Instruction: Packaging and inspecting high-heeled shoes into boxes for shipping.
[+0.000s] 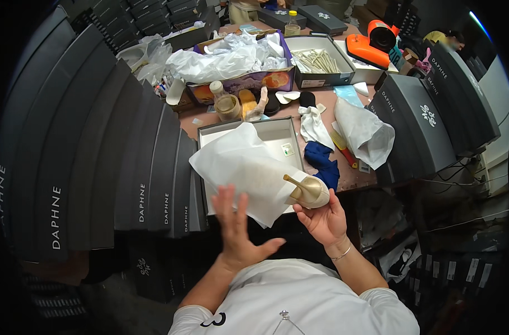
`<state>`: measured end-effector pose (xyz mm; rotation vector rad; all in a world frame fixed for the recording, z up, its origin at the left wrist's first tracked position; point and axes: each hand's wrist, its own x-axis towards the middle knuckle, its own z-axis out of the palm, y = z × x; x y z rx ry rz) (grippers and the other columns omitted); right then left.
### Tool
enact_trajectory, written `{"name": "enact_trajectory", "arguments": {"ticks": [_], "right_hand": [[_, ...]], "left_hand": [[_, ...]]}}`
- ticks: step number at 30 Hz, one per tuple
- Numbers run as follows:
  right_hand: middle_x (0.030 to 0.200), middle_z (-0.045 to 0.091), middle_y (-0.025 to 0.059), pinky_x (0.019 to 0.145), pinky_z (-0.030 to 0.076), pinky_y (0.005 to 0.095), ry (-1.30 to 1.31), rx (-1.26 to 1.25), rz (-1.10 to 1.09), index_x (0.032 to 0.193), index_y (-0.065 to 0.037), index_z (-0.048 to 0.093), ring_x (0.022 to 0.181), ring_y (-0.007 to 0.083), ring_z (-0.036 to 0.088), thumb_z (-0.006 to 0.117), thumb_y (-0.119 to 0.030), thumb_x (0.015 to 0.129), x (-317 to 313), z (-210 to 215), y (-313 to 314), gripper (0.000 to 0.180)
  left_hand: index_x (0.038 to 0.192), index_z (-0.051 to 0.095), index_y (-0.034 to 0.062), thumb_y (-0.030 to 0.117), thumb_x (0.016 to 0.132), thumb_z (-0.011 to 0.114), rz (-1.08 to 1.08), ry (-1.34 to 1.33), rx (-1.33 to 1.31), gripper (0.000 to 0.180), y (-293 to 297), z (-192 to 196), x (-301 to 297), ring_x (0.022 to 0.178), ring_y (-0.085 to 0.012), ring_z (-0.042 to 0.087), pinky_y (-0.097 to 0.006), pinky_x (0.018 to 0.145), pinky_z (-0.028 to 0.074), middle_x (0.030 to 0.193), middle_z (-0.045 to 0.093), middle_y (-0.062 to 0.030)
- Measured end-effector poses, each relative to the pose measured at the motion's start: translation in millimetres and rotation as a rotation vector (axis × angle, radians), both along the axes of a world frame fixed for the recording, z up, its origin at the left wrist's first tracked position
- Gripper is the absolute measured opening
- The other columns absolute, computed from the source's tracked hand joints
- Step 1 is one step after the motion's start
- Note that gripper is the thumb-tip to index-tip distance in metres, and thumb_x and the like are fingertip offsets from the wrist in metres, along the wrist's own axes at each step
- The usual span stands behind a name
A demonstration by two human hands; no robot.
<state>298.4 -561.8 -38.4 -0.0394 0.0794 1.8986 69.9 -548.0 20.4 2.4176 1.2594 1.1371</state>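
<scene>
My right hand [326,219] grips the heel end of a gold high-heeled shoe [311,191], its slim heel pointing up and to the left. A sheet of white tissue paper [240,167] covers the front of the shoe and spreads out to the left. Fingers spread and slightly blurred, my left hand [236,231] is at the paper's lower edge; whether it touches cannot be told. Beneath the paper lies an open shoe box [288,129] with a white inside and a small white-and-green packet [287,149].
Dark shoe boxes stand in tall rows at left [98,139] and stacks at right [414,128]. A purple carton [232,84] of tissue, a glue jar [227,107], a blue cloth [321,162], a brush [344,148] and an orange tool [368,50] occupy the table.
</scene>
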Motion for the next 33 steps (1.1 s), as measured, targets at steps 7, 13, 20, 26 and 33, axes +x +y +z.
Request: {"name": "enact_trajectory", "arguments": {"ticks": [7,13,20,26,33], "right_hand": [[0.133,0.049,0.0266,0.098,0.05,0.0467,0.0,-0.022,0.03,0.139,0.004,0.037,0.119,0.0417,0.054,0.034,-0.04,0.103,-16.8,-3.0,4.0,0.057],[0.131,0.049,0.0277,0.098,0.05,0.0475,-0.201,-0.018,0.054,0.138,0.006,0.035,0.116,0.0416,0.056,0.032,-0.041,0.103,-17.1,2.1,2.9,0.059],[0.118,0.06,0.024,0.085,0.057,0.0425,-0.79,0.312,0.289,0.134,0.007,0.042,0.101,0.0381,0.066,0.032,-0.039,0.104,-10.6,39.6,17.3,0.056],[0.1,0.064,0.0095,0.06,0.055,0.0223,-1.265,0.632,0.357,0.129,-0.002,0.051,0.069,0.0125,0.067,0.049,-0.031,0.101,-33.0,85.8,50.1,0.04],[0.117,0.06,0.0124,0.071,0.056,0.0248,-1.371,0.78,-0.013,0.132,-0.003,0.051,0.084,0.013,0.066,0.06,-0.014,0.095,-40.6,70.2,69.0,0.04]], "left_hand": [[0.122,0.059,0.0005,-0.011,0.073,0.047,0.217,-0.19,-0.021,0.052,7.9,-69.5,4.3,0.128,-0.0402,0.045,-0.045,0.106,0.037,0.135,0.047,-0.0215],[0.13,0.052,-0.0007,0.017,0.082,0.072,0.141,-0.129,-0.097,0.055,22.4,-21.0,-10.0,0.128,-0.0382,0.043,-0.044,0.106,0.038,0.13,0.05,-0.0194],[0.138,0.045,-0.0022,0.046,0.082,0.07,-0.52,-0.186,-0.522,0.078,65.5,33.2,-20.4,0.133,-0.0361,0.043,-0.04,0.108,0.035,0.139,0.046,-0.0255],[0.129,0.054,-0.0014,0.036,0.08,0.068,-0.593,-0.174,-0.935,0.063,76.5,45.2,-15.0,0.109,-0.0293,0.061,-0.035,0.093,0.047,0.114,0.063,-0.0206],[0.11,0.063,-0.002,0.02,0.079,0.069,-0.243,-0.568,-0.801,0.038,71.4,16.5,-37.1,0.082,-0.0128,0.062,-0.026,0.074,0.05,0.092,0.066,-0.0066]]}}
